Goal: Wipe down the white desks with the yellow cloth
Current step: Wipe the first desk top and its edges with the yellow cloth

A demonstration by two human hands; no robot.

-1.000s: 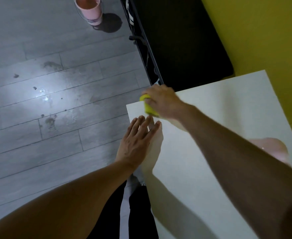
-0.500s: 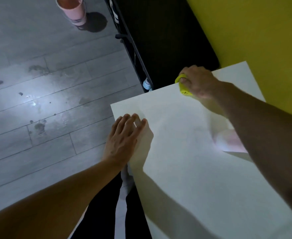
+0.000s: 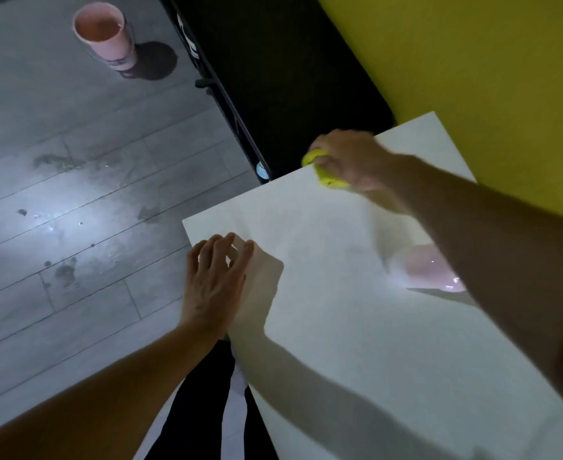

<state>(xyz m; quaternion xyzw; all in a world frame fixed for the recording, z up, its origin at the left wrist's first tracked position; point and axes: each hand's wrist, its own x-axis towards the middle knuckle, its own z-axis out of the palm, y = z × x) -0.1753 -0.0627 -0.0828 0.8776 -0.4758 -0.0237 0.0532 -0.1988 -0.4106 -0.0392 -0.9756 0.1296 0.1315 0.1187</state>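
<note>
Wiping along the far edge of the white desk (image 3: pixel 339 327), we have the yellow cloth (image 3: pixel 323 175) bunched under our right hand (image 3: pixel 353 159), fingers curled round it. The unwiped smooth top lies toward us from the cloth. Our left hand (image 3: pixel 213 287) rests on the near corner, fingers loosely spread, seemingly holding nothing.

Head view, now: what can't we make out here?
- Yellow cloth: mostly covered by the right hand gripping it; its full shape is hidden.
- Pink item on the white desk: blurred, part hidden by the right forearm; can't identify it.
- Label on the pink cup on the floor: too small to read.
- Left hand: whether its fingertips touch the desk is unclear.
- Desk's near and right edges: cut off by the frame.
</note>
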